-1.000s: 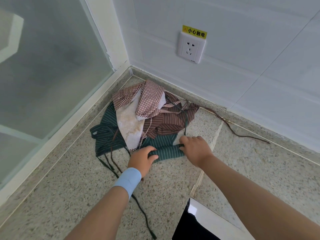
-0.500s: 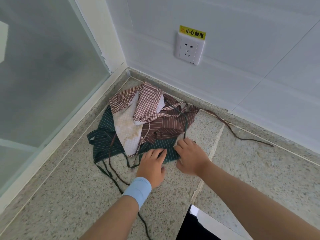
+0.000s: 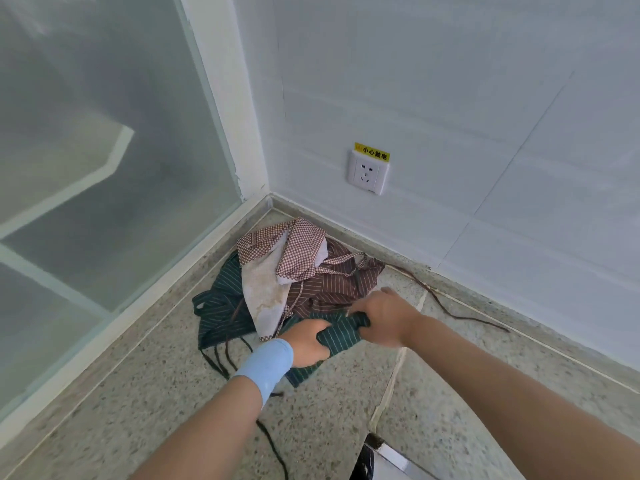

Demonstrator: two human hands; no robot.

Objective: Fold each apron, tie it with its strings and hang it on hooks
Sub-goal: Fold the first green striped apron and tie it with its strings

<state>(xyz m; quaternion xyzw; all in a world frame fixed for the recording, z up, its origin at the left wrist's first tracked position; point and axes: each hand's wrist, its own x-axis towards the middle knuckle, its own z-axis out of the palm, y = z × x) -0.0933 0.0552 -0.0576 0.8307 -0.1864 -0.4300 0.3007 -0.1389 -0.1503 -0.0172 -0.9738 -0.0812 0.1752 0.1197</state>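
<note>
A heap of aprons lies in the floor corner. A dark green striped apron (image 3: 221, 313) is at the bottom, its near edge bunched between my hands. My left hand (image 3: 306, 342), with a light blue wristband, grips that green fabric from the left. My right hand (image 3: 384, 315) grips the same fabric from the right. On top lie a brown striped apron (image 3: 332, 289) and a red-checked apron (image 3: 298, 254) with a stained white lining. Dark strings (image 3: 221, 362) trail from the green apron across the floor toward me.
A frosted glass panel (image 3: 104, 168) runs along the left, a white tiled wall with a power socket (image 3: 368, 174) stands behind the heap. A brown string (image 3: 446, 306) stretches right along the speckled stone floor (image 3: 138, 410). A dark shoe (image 3: 363, 462) shows at the bottom.
Both hands went from pressing on the green apron's edge to gripping it and lifting it slightly. The camera rose and tilted up, showing more wall.
</note>
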